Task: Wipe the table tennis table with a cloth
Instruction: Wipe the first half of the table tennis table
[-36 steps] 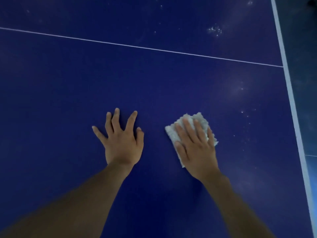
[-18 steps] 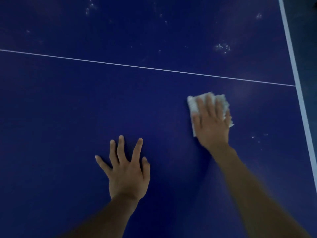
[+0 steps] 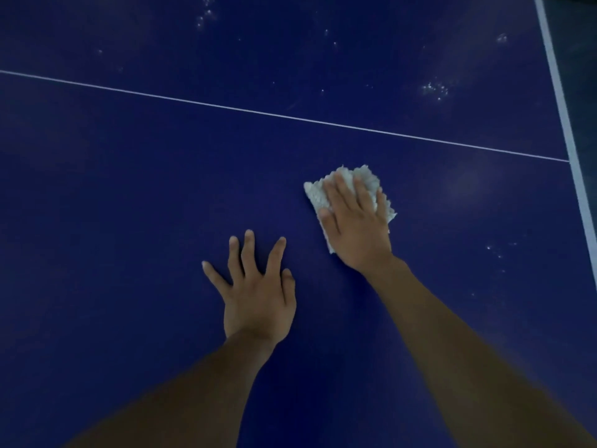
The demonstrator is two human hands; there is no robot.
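Left hand (image 3: 258, 299) lies flat on the counter (image 3: 129, 189), fingers spread, gripping nothing. Looks like a brace.

Just beyond it and to its right, the right hand (image 3: 355, 227) lies palm-down on the cloth (image 3: 315, 194). Its fingers are straight and press the cloth onto the surface, not curled round it. The cloth is a pale wad, showing past the fingertips and on the thumb side. It sits on the near side of the thin white line (image 3: 290, 116), well apart from the white edge stripe (image 3: 562, 101) at right.

Progress, my read: mid-job.
- Around and left of both hands I can make out no specks, so probably wiped — though low light could hide dust.
- Right of the cloth: a few white specks (image 3: 494, 253) near the edge, and a hazy smear (image 3: 465, 185) between cloth and stripe.
- Past the line: one speck cluster (image 3: 434, 88) at right, a second cluster (image 3: 205, 14) top centre, plus scattered dots.

So the right strip and the whole far half look left to do.
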